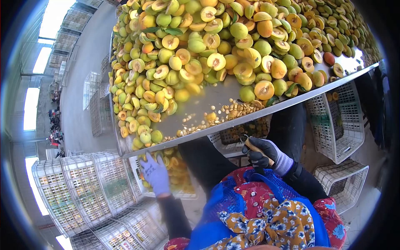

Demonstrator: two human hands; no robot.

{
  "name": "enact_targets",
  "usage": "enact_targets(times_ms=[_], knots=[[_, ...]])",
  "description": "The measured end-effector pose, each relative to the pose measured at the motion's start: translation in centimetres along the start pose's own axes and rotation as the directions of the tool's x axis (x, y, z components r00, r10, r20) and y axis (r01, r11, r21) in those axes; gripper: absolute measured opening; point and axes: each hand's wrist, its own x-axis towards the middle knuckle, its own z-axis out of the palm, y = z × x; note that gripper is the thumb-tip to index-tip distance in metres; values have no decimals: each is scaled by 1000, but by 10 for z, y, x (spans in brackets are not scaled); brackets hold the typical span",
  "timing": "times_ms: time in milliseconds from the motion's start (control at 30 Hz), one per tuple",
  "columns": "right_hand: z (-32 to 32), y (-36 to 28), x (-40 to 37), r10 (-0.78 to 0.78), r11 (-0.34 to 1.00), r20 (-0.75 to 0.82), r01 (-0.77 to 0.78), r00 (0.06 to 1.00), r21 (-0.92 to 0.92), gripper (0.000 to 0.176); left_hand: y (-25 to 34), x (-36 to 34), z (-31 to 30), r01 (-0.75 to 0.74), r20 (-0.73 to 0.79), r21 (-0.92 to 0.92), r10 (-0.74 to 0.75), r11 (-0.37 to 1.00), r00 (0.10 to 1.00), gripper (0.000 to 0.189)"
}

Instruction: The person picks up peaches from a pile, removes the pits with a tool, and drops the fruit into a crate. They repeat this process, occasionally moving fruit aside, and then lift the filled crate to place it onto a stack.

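Observation:
My left hand point(155, 175), in a pale purple glove, reaches down beside the table's front left corner. Its fingers are spread and nothing shows in them. Below and beside it, a crate point(135, 168) holds yellow apricot halves point(177, 166), blurred. My right hand point(273, 154), in a purple and black glove, is wrapped around a wooden-handled pitting tool point(254, 146) with a small curved metal tip, held in front of my lap. Green and yellow apricots point(238, 30), many cut in half, are heaped on the metal table point(225, 89).
Loose pits point(233, 110) lie along the table's raised front rim point(266, 111). White plastic crates point(89, 183) are stacked at left, with another crate point(348, 121) at right and one crate point(341, 185) below it. Another container of fruit point(233, 137) sits under the table.

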Motion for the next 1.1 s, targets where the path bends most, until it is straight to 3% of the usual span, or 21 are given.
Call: enact_targets(times_ms=[100,133,200,300,367,400,467,500,533,567,633,667,733,767,833,867,933,967,1000,1067,1100], knots=[[6,4,4,-41,993,-69,32,997,-116,45,76,63,-9,-370,-166,-349,332,861,929,45],[9,5,3,-49,989,-73,39,996,-143,45,110,83,-2,-513,-272,-208,455,833,848,49],[11,7,-2,-75,980,-82,58,994,-189,43,167,112,1,-689,-301,128,690,713,658,50],[13,7,-13,-121,965,-88,96,989,-244,40,197,141,27,-819,-280,227,841,526,463,50],[22,9,-22,-155,955,-79,129,985,-267,40,198,138,14,-781,-108,134,793,609,600,48],[28,11,-25,-228,902,-111,167,967,-399,37,194,134,8,-752,-8,95,756,652,654,48],[41,12,-26,-373,737,-143,199,917,-646,32,173,123,27,-596,-93,-465,633,654,768,47],[42,12,-23,-489,414,5,238,872,-879,29,164,113,25,-451,-96,-701,554,552,827,46],[40,12,-19,-536,25,187,237,823,-971,27,159,97,22,-148,110,-907,561,394,821,45],[39,16,-16,-531,-174,276,216,801,-961,29,158,80,10,215,311,-948,544,234,779,45],[37,23,-10,-506,-550,448,125,737,-826,38,161,42,-22,535,483,-840,572,90,663,44],[44,26,-8,-474,-660,499,81,725,-746,42,161,29,-21,597,469,-802,595,-22,653,44],[69,29,-9,-501,-649,471,46,726,-760,42,162,5,-9,704,354,-646,702,-294,618,49],[82,30,-9,-514,-642,457,28,726,-766,42,166,-4,-9,772,385,-543,718,-332,580,52],[93,33,-5,-601,-367,271,42,752,-929,37,172,-18,-17,864,429,-316,754,-391,498,56],[92,36,-3,-639,-394,286,15,714,-919,29,172,-27,-20,794,420,-450,688,-409,593,46],[90,39,-4,-616,-453,313,1,723,-891,31,168,-35,-30,463,216,-859,665,-219,715,45],[90,40,-4,-602,-484,328,-6,728,-875,31,167,-37,-40,137,57,-988,674,-67,736,44],[88,42,-4,-618,-484,337,-6,710,-875,32,167,-40,-50,-215,-105,-973,666,85,739,42],[85,46,-1,-646,-487,358,-2,674,-873,33,173,-47,-65,209,120,-974,573,-92,811,31],[85,46,-1,-637,-496,347,-22,688,-868,34,174,-50,-63,281,158,-949,556,-143,816,30]])
